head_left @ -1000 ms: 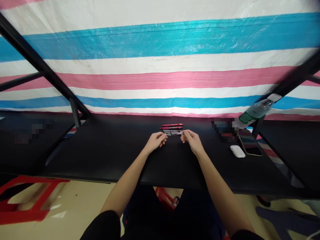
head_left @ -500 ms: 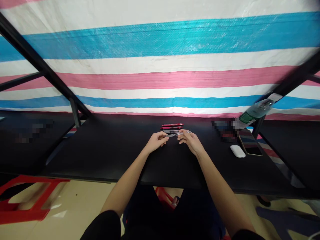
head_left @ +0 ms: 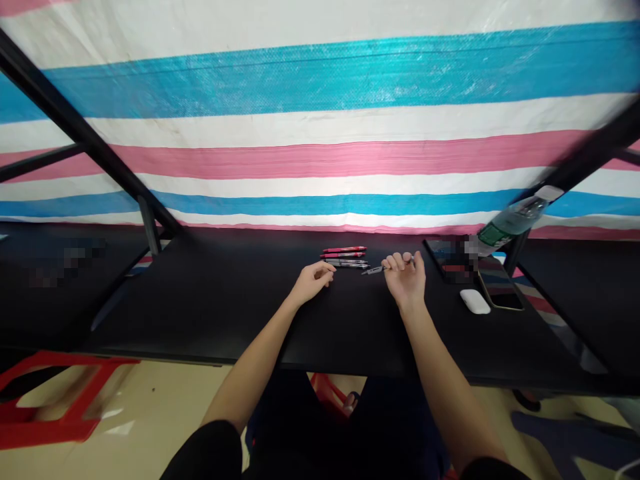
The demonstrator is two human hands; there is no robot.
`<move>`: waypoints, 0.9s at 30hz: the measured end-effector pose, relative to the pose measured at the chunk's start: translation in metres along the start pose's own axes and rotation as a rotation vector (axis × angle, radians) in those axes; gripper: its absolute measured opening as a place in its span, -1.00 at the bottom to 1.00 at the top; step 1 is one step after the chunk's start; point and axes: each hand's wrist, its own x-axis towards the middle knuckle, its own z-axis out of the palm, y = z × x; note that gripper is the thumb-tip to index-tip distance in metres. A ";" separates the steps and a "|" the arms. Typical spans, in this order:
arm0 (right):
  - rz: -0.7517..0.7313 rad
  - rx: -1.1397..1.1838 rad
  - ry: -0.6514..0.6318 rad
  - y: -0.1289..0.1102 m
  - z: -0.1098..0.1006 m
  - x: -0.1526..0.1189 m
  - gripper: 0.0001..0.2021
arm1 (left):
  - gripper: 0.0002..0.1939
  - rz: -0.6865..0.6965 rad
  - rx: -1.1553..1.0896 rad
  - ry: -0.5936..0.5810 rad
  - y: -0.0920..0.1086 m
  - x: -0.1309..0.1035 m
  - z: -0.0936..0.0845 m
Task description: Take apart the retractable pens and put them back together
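Observation:
My right hand (head_left: 406,277) is raised over the black table, palm turned up and fingers curled round a pen (head_left: 373,271). The pen's grey clip end juts out to the left of the fingers. My left hand (head_left: 311,283) rests lower left, its fingers loosely bent and a little apart, with nothing visible in them. Its fingertips are close to the left ends of some grey clear-barrelled pens (head_left: 350,264), which lie side by side. Just behind these lie a pink-red pen (head_left: 343,255) and a red pen (head_left: 350,249), roughly parallel.
To the right are a white earbud case (head_left: 475,301), a phone (head_left: 501,287) and a tilted water bottle (head_left: 515,220) near a black frame post. A dark flat item (head_left: 440,257), partly blurred, lies beside them. A striped sheet (head_left: 320,160) hangs behind the table (head_left: 210,300).
My right hand has moved right and turned palm up, taking the pen out of my left hand's fingers. My left hand has stayed nearly in place.

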 end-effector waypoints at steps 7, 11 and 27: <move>-0.094 -0.098 0.007 -0.006 0.002 -0.007 -0.36 | -0.81 -0.003 0.020 0.084 -0.004 0.002 -0.002; -0.140 -0.258 -0.016 -0.004 0.000 -0.005 -0.39 | -0.82 -0.007 0.028 0.089 -0.004 0.002 -0.001; -0.087 -0.287 -0.068 0.001 0.002 -0.005 -0.43 | -0.82 0.005 0.077 0.095 -0.003 0.002 0.000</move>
